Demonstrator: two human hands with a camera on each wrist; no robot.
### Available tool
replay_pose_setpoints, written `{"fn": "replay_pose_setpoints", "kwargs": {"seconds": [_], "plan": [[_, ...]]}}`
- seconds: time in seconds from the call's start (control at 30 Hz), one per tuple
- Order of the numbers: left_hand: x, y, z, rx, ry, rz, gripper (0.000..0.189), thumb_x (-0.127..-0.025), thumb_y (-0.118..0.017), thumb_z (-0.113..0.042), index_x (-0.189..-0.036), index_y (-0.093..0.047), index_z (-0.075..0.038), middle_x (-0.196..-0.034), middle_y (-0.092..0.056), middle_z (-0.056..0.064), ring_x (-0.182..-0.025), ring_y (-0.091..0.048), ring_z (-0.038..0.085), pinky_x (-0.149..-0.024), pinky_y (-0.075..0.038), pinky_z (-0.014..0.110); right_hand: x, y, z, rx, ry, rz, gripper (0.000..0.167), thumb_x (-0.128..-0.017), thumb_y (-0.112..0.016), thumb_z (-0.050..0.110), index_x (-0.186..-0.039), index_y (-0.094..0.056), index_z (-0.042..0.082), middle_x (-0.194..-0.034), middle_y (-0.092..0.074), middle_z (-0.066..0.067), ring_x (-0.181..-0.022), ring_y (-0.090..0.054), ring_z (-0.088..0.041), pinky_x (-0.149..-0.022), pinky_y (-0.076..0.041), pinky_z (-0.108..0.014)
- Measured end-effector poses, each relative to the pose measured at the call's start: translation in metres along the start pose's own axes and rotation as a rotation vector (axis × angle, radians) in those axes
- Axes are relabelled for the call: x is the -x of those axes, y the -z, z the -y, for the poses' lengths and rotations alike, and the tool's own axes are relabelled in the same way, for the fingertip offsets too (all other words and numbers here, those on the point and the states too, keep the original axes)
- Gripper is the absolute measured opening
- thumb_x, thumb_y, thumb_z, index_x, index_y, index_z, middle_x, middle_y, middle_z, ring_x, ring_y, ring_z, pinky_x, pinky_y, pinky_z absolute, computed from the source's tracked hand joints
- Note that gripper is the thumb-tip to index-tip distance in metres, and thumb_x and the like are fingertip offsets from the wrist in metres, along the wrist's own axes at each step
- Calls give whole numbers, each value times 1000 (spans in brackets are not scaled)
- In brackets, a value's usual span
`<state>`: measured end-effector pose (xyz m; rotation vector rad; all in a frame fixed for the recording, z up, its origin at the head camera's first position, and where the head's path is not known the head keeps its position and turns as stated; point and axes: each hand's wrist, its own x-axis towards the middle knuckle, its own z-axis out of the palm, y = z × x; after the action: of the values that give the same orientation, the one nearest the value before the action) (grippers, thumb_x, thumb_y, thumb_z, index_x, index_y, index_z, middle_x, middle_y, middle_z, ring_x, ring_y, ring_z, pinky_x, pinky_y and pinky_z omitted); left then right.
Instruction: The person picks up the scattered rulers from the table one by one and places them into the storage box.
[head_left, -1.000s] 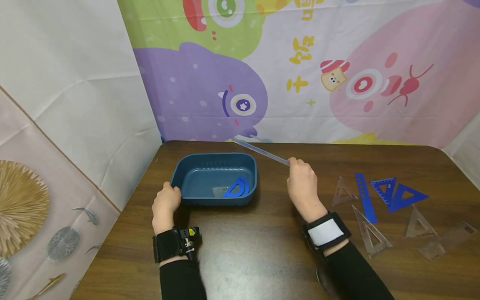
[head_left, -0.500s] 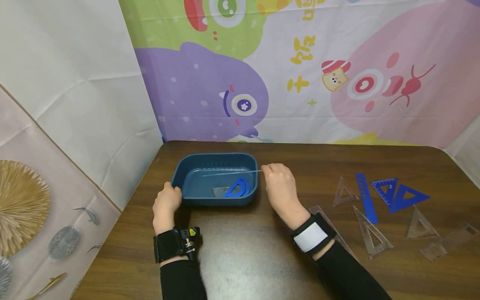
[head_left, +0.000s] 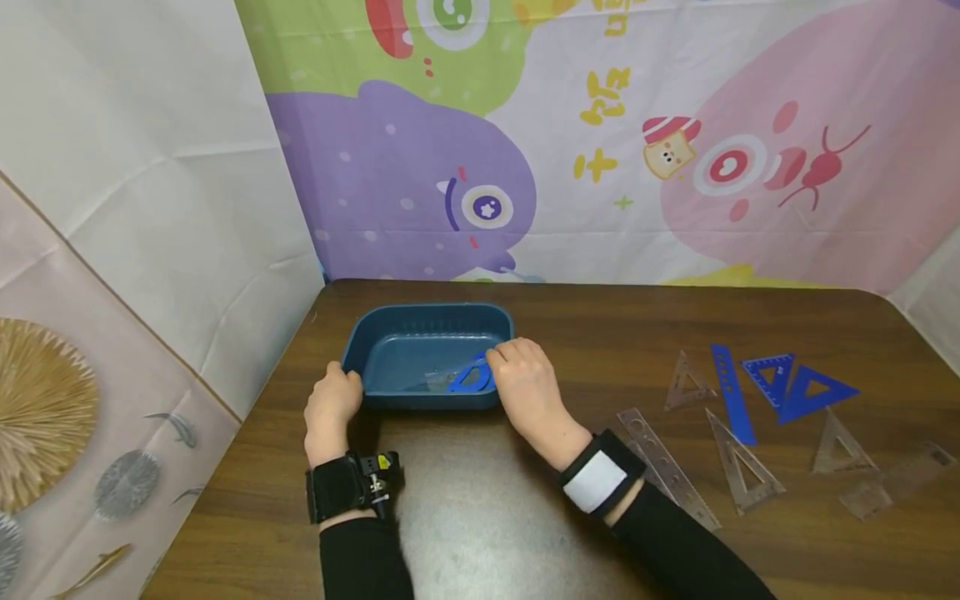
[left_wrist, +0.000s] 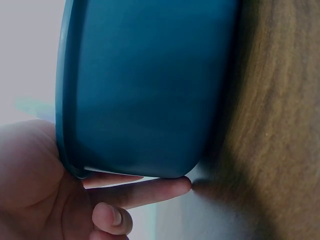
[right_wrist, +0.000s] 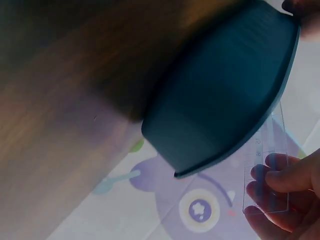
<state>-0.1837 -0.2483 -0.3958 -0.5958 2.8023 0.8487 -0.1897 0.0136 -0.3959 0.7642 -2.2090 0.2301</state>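
We see a clear ruler [right_wrist: 269, 142] in the right hand [head_left: 532, 392], at the right end of a blue tub [head_left: 423, 402]; how far it reaches inside is hidden. The right hand's grip is narrow, pinching the ruler between thumb and fingers. The left hand [head_left: 332, 408] holds the tub by its left end, its grip at the rim with fingers along the outer wall. Inside the tub, toward the right, we find a blue protractor [head_left: 468, 388] and a small clear piece [head_left: 438, 382] beside it. The tub stands on a brown worktop [head_left: 480, 500]. To its right lie a holed ruler [head_left: 669, 469] near the right sleeve [head_left: 675, 533], a blue ruler [head_left: 732, 396], two blue set squares [head_left: 795, 405] and three clear set squares [head_left: 753, 502]. Behind the worktop hangs a cartoon cloth [head_left: 420, 150]
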Motion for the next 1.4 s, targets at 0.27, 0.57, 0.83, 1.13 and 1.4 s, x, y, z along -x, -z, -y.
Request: {"fn": "replay_pose_setpoints", "kwargs": {"seconds": [0.27, 0.57, 0.83, 1.13, 1.4], "plan": [[0, 1, 1, 1, 1, 0, 52, -94, -23, -23, -138, -22, 6, -131, -37, 36, -114, -42, 51, -91, -35, 59, 2, -5, 17, 35, 40, 94, 19, -78, -62, -2, -94, -70, 4, -89, -69, -6, -88, -62, -20, -88, -47, -33], [1, 1, 0, -6, -4, -1, 52, -94, -23, -23, -138, -22, 5, -131, -37, 36, -113, -42, 51, -90, -36, 59, 5, -9, 29, 13, 40, 223, 24, -82, -59, -1, -103, -68, 4, -102, -68, -7, -99, -63, -21, -89, -47, -31], [2, 1, -1, 0, 3, 8, 52, -95, -23, -23, -138, -22, 5, -132, -36, 36, -114, -42, 51, -91, -35, 59, 9, -12, 32, -18, 40, 309, 28, -82, -58, -2, -109, -64, 2, -107, -66, -9, -102, -62, -22, -89, -47, -29], [3, 2, -2, -8, -4, 3, 52, -94, -24, -23, -137, -23, 6, -131, -37, 36, -113, -43, 51, -90, -36, 59, 10, -12, 33, -10, 38, 322, 27, -84, -56, -2, -110, -64, 1, -107, -66, -11, -102, -61, -22, -89, -47, -31], [2, 2, 0, -9, -6, 5, 52, -94, -23, -23, -138, -22, 5, -131, -36, 36, -114, -41, 51, -91, -35, 59, 10, -11, 33, -25, 32, 346, 28, -83, -56, -2, -110, -63, 1, -106, -65, -10, -102, -61, -22, -92, -45, -32]]}}
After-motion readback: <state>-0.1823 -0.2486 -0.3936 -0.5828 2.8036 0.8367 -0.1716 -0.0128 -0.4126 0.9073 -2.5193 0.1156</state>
